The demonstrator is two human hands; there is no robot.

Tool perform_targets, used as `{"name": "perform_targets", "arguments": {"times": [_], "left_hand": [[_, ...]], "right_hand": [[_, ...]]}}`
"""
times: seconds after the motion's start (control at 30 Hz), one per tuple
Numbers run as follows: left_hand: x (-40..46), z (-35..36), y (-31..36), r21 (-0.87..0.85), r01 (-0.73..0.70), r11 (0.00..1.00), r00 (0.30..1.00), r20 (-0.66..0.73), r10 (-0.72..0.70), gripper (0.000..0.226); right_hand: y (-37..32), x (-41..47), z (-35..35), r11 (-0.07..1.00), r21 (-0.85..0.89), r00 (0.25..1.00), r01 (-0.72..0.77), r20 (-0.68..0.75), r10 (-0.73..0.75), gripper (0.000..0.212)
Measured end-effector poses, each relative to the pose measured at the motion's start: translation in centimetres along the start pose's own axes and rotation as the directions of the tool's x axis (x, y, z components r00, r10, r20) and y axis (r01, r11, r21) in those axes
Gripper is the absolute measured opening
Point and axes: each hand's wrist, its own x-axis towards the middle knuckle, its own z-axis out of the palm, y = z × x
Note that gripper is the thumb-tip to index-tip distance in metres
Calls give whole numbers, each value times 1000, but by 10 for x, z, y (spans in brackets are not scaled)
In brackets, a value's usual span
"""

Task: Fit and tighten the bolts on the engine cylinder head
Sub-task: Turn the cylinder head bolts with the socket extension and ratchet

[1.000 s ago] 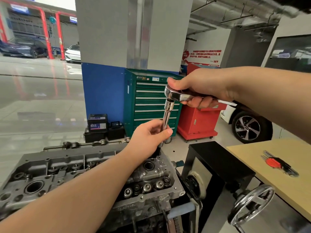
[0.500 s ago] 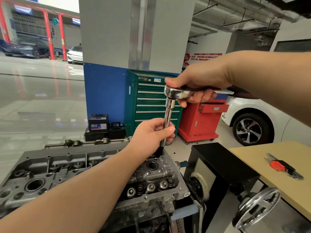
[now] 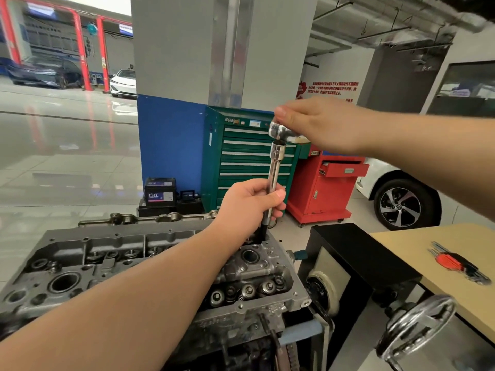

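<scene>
The grey cylinder head (image 3: 112, 258) lies on a stand in front of me, with valve springs showing at its right end. A chrome ratchet wrench (image 3: 281, 132) carries a long extension bar (image 3: 273, 178) that stands upright and drops into the head's far right corner. My left hand (image 3: 246, 207) is wrapped around the lower part of the bar. My right hand (image 3: 324, 124) grips the ratchet handle, thumb over the ratchet's head. The bolt under the socket is hidden by my left hand.
A green drawer cabinet (image 3: 249, 156) and a red tool cart (image 3: 326, 188) stand behind the engine. A wooden table (image 3: 417, 253) at right holds a red hex key set (image 3: 455, 263). A black stand box (image 3: 356, 258) and a chrome handwheel (image 3: 417, 325) sit right of the head.
My right hand has swung the ratchet handle around the upright bar, so the handle is now hidden under the hand. My left hand stays on the extension bar.
</scene>
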Motion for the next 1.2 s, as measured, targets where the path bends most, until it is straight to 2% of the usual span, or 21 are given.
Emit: {"name": "perform_targets", "arguments": {"times": [0.03, 0.1, 0.2, 0.3, 0.43, 0.57, 0.7, 0.83, 0.97, 1.07, 1.2], "left_hand": [[0, 1, 0, 1, 1, 1000, 1000, 0, -1, 14], [0, 3, -1, 11, 1, 1000, 1000, -3, -1, 14], [2, 4, -2, 37, -9, 999, 1000, -6, 9, 14], [3, 3, -3, 25, -6, 1000, 1000, -10, 7, 14], [2, 0, -4, 0, -5, 1000, 1000, -16, 5, 13], [1, 0, -3, 1, -5, 1000, 1000, -15, 5, 14], [-1, 1, -1, 4, -17, 1000, 1000, -2, 17, 15], [-3, 3, 0, 13, -42, 999, 999, 10, 42, 16], [-4, 5, 0, 39, -59, 998, 998, 22, 58, 15], [-3, 6, -1, 41, -57, 998, 998, 15, 56, 15], [-1, 6, -3, 27, -44, 999, 999, 2, 44, 15]], "right_hand": [[2, -4, 3, 1000, 11, 1000, 1, -18, -1, 56], [5, -7, 5, 1000, 22, 999, -22, 40, 21, 61], [4, -5, 6, 1000, -3, 994, -20, 111, 20, 54], [-1, -3, 5, 989, -138, 995, 48, 95, -35, 49], [-12, -2, 9, 945, -308, 994, 105, 13, -106, 48], [-13, -5, 15, 936, -343, 991, 84, -70, -115, 55], [-11, -17, 17, 910, -370, 945, 187, -187, -270, 58], [0, -27, 24, 934, -270, 905, 233, -291, -309, 58], [14, -41, 29, 955, -165, 870, 245, -398, -292, 40], [17, -45, 29, 941, -173, 859, 292, -386, -338, 36], [15, -40, 20, 972, 16, 914, 236, -342, -216, 37]]}}
